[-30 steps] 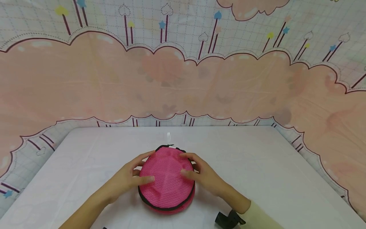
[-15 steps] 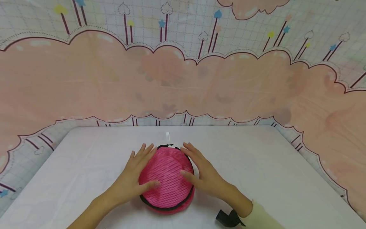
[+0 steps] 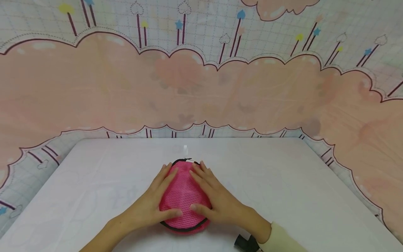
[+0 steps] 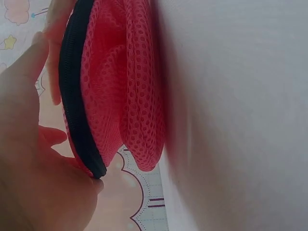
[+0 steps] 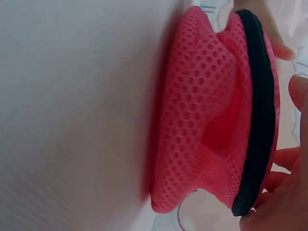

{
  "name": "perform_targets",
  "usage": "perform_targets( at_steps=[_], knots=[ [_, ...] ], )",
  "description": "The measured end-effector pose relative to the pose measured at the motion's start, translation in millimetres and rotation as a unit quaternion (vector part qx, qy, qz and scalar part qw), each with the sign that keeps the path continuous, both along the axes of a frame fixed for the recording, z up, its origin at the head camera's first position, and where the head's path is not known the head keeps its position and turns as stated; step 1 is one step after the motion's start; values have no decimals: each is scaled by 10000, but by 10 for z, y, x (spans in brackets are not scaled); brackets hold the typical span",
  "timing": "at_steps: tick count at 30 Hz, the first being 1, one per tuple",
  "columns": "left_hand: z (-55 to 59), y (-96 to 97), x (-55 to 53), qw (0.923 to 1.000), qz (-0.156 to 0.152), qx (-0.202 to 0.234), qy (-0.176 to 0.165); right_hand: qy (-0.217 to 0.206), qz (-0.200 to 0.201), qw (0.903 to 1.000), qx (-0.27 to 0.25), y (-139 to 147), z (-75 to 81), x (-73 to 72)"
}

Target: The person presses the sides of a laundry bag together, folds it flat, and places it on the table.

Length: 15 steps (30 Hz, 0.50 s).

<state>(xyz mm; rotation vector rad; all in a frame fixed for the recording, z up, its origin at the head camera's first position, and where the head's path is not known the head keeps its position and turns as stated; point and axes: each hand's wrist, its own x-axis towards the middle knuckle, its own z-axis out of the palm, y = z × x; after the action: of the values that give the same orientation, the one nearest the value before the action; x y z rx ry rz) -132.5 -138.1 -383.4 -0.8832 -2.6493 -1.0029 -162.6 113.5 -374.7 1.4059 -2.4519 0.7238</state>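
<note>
A round pink mesh pouch (image 3: 185,196) with a black zipper round its upper rim lies on the white table. My left hand (image 3: 151,203) rests on its left side, thumb and fingers spread over the top. From the right, my right hand (image 3: 220,201) lies on it the same way, its thumb pointing toward the left thumb. In the left wrist view, the black zipper (image 4: 74,91) runs near the fingers, above a folded mesh side (image 4: 139,91). The right wrist view shows the sagging mesh wall (image 5: 187,96) between the zipper and the tabletop.
The white table (image 3: 283,182) stretches out on both sides of the pouch. Behind it hangs a patterned cloth (image 3: 126,87) with pink cloud shapes. A black object (image 3: 247,243) sits by the right sleeve (image 3: 280,239), at the lower edge.
Both hands loosened from the pouch's sides, fingers lifting and straightening, then came inward to lie spread over its top. The pouch has stayed in nearly the same place.
</note>
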Motion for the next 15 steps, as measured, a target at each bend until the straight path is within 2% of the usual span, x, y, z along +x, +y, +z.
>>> perform_targets(
  at_steps=[6,15],
  knots=[
    [-3,35,10,10000,22,12,-41,156,9,9999,49,0,-56,-1],
    [-16,69,41,9997,4,33,-251,-492,-316,9983,64,-5,-91,36]
  ],
)
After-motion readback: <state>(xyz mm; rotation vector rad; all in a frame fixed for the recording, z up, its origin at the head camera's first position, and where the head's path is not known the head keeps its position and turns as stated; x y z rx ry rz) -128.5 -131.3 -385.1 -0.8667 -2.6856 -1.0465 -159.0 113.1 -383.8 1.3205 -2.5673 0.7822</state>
